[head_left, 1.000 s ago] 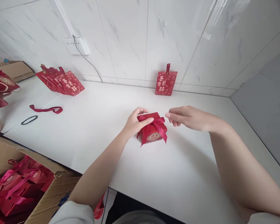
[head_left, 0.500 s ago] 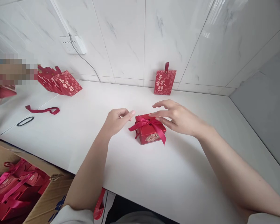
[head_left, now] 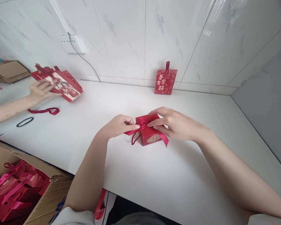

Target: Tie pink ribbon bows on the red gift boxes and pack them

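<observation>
A small red gift box (head_left: 152, 139) with a pale round emblem on its front stands on the white table before me. Across its top lies a bright pink-red ribbon (head_left: 164, 140) tied in a bow. My left hand (head_left: 118, 126) pinches the ribbon at the box's left side, thumb on top. From the right, my right hand (head_left: 178, 125) reaches over the box, its thumb and forefinger closed on the bow near the knot. Its other fingers rest along the lid's back edge. A dark red cord (head_left: 134, 139) hangs out on the box's left side.
Against the tiled wall leans a red card (head_left: 165, 82) with a ribbon loop. At left, a co-worker's hand (head_left: 41, 89) touches a stack of red cards (head_left: 70, 92). A loose ribbon (head_left: 44, 111) and black band (head_left: 25, 122) lie nearby. A carton (head_left: 49, 190) holds several red boxes.
My left hand has moved right and taken hold of the ribbon. My right fingers have come down onto the bow. The co-worker's hand has reached to the card stack.
</observation>
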`<state>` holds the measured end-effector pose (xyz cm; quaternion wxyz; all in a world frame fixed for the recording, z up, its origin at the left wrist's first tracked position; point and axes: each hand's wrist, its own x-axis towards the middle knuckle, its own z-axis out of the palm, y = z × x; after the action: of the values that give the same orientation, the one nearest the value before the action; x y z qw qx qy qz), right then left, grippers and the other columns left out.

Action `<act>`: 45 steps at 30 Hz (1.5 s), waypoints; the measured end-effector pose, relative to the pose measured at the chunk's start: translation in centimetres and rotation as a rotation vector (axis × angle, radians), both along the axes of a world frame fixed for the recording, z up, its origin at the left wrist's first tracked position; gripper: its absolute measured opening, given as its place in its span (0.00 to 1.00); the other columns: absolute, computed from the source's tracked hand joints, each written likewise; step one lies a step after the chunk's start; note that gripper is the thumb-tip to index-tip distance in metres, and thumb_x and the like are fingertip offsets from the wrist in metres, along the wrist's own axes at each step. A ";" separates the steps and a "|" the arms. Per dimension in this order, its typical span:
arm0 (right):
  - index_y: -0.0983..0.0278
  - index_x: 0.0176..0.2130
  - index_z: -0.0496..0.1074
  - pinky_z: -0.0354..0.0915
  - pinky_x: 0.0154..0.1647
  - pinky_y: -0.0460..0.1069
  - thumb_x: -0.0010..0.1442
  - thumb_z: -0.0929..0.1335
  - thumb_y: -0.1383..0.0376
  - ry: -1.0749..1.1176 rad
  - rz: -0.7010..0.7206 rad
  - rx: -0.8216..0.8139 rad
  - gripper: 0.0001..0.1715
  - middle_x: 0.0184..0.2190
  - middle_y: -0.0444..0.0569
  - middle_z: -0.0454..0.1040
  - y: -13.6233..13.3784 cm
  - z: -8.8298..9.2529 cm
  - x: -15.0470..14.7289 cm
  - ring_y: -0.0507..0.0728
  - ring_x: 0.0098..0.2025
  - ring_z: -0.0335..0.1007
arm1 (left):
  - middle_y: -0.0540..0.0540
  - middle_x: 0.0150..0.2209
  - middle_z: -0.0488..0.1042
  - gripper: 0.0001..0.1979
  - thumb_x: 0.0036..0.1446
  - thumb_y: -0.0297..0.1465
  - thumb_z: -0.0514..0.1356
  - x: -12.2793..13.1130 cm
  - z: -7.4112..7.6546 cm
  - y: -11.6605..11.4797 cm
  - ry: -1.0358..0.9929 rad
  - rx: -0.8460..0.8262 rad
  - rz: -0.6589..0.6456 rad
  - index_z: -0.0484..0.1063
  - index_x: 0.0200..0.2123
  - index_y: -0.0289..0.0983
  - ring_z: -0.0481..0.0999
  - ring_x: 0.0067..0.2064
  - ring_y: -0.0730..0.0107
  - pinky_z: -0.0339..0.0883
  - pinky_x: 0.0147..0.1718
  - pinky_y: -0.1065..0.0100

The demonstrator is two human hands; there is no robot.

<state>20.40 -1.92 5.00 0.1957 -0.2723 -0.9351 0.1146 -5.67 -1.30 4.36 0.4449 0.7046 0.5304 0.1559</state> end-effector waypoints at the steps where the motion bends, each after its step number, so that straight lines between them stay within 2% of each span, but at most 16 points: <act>1: 0.57 0.47 0.79 0.68 0.52 0.60 0.66 0.62 0.70 0.000 -0.005 -0.001 0.19 0.53 0.53 0.73 0.0 -0.1 0.0 0.62 0.53 0.70 | 0.50 0.22 0.67 0.19 0.50 0.47 0.63 -0.2 0.0 0.0 0.000 -0.006 -0.027 0.70 0.22 0.38 0.63 0.24 0.74 0.57 0.23 0.69; 4: 0.57 0.49 0.78 0.66 0.54 0.62 0.66 0.62 0.69 -0.001 -0.015 0.002 0.18 0.55 0.53 0.72 0.0 -0.3 -0.2 0.64 0.55 0.68 | 0.49 0.24 0.70 0.16 0.48 0.45 0.65 -0.5 0.1 0.0 0.042 -0.026 -0.117 0.72 0.22 0.38 0.65 0.24 0.73 0.57 0.22 0.69; 7: 0.56 0.51 0.76 0.64 0.57 0.62 0.66 0.63 0.68 0.005 0.025 -0.015 0.19 0.57 0.52 0.70 0.2 -0.7 -0.3 0.63 0.57 0.67 | 0.48 0.28 0.76 0.14 0.50 0.43 0.64 -0.6 0.2 0.0 0.064 -0.085 -0.202 0.72 0.24 0.39 0.72 0.29 0.68 0.61 0.25 0.68; 11: 0.57 0.53 0.75 0.62 0.59 0.61 0.66 0.63 0.68 0.012 0.061 -0.017 0.19 0.57 0.52 0.69 0.6 -1.0 -0.3 0.62 0.58 0.66 | 0.47 0.30 0.78 0.13 0.50 0.43 0.65 -1.0 0.4 0.0 0.064 -0.146 -0.237 0.72 0.25 0.40 0.77 0.33 0.64 0.66 0.29 0.67; 13: 0.57 0.51 0.76 0.62 0.58 0.61 0.66 0.63 0.68 0.032 0.080 -0.010 0.18 0.57 0.52 0.70 0.6 -1.0 -0.2 0.62 0.57 0.67 | 0.47 0.33 0.79 0.13 0.49 0.44 0.66 -1.3 0.5 0.1 0.065 -0.132 -0.214 0.74 0.30 0.41 0.77 0.35 0.63 0.68 0.32 0.66; 15: 0.57 0.49 0.77 0.63 0.57 0.61 0.66 0.63 0.68 0.074 0.087 0.012 0.17 0.56 0.52 0.71 0.6 -0.9 -0.2 0.62 0.56 0.68 | 0.47 0.37 0.78 0.16 0.51 0.47 0.64 -1.6 0.5 0.1 0.059 -0.061 -0.134 0.74 0.37 0.42 0.77 0.39 0.63 0.69 0.36 0.65; 18: 0.58 0.48 0.77 0.63 0.57 0.62 0.67 0.62 0.67 0.114 0.033 0.058 0.16 0.54 0.53 0.72 0.5 -0.6 -0.1 0.62 0.54 0.69 | 0.47 0.41 0.75 0.19 0.55 0.49 0.61 -1.4 0.1 0.2 0.047 0.141 0.061 0.72 0.43 0.44 0.75 0.42 0.64 0.69 0.41 0.63; 20: 0.59 0.48 0.76 0.63 0.57 0.62 0.68 0.62 0.66 0.094 -0.019 0.085 0.16 0.53 0.54 0.73 0.4 -0.6 -0.1 0.63 0.54 0.69 | 0.47 0.42 0.74 0.18 0.56 0.49 0.60 -0.8 -0.3 0.2 0.025 0.255 0.132 0.72 0.44 0.44 0.74 0.44 0.64 0.68 0.43 0.62; 23: 0.60 0.48 0.76 0.63 0.57 0.62 0.68 0.61 0.67 0.062 -0.049 0.096 0.16 0.52 0.54 0.73 0.5 -0.7 -0.1 0.63 0.54 0.69 | 0.47 0.48 0.72 0.15 0.58 0.45 0.59 0.4 -0.7 0.2 -0.021 0.369 0.106 0.74 0.45 0.46 0.72 0.50 0.63 0.67 0.49 0.61; 26: 0.58 0.50 0.76 0.63 0.56 0.62 0.67 0.62 0.67 0.065 0.004 0.068 0.17 0.53 0.53 0.73 0.5 -0.9 -0.2 0.63 0.53 0.69 | 0.47 0.51 0.71 0.12 0.59 0.41 0.58 1.3 -1.1 0.2 -0.045 0.438 0.048 0.75 0.43 0.45 0.70 0.54 0.62 0.66 0.53 0.59; 30: 0.57 0.52 0.75 0.64 0.56 0.62 0.67 0.63 0.67 0.056 0.040 0.040 0.17 0.53 0.53 0.72 0.4 -1.1 -0.5 0.62 0.53 0.69 | 0.47 0.49 0.71 0.07 0.58 0.36 0.58 2.0 -1.6 0.1 -0.080 0.462 0.034 0.72 0.39 0.42 0.70 0.53 0.63 0.65 0.54 0.58; 34: 0.59 0.51 0.76 0.64 0.56 0.62 0.67 0.63 0.67 0.039 0.028 0.021 0.17 0.53 0.54 0.72 0.5 -1.3 -0.6 0.62 0.53 0.69 | 0.46 0.52 0.68 0.10 0.59 0.37 0.58 2.4 -2.2 -0.1 -0.105 0.408 0.088 0.68 0.44 0.43 0.69 0.55 0.62 0.69 0.48 0.60; 36: 0.59 0.50 0.76 0.65 0.56 0.62 0.67 0.63 0.67 0.036 0.034 0.010 0.17 0.53 0.54 0.72 0.5 -1.3 -0.6 0.62 0.53 0.69 | 0.45 0.54 0.67 0.10 0.59 0.38 0.59 2.5 -2.6 -0.1 -0.089 0.380 0.139 0.67 0.42 0.43 0.68 0.55 0.60 0.69 0.46 0.60; 41: 0.57 0.50 0.77 0.65 0.56 0.62 0.67 0.63 0.66 0.038 0.043 -0.013 0.17 0.53 0.54 0.72 0.6 -1.4 -0.6 0.63 0.54 0.69 | 0.46 0.54 0.68 0.12 0.56 0.41 0.62 2.4 -2.8 0.1 -0.077 0.352 0.201 0.64 0.35 0.41 0.69 0.54 0.59 0.66 0.52 0.56; 45: 0.57 0.51 0.77 0.66 0.55 0.62 0.67 0.63 0.66 0.038 0.040 -0.022 0.17 0.53 0.54 0.72 0.5 -1.4 -0.5 0.63 0.53 0.70 | 0.47 0.52 0.70 0.10 0.60 0.40 0.57 2.3 -2.6 0.3 -0.070 0.370 0.196 0.66 0.31 0.40 0.69 0.55 0.61 0.65 0.53 0.57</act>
<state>19.85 -1.39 3.61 0.2082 -0.2535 -0.9351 0.1341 -3.32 -1.04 1.72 0.3088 0.7133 0.5431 0.3176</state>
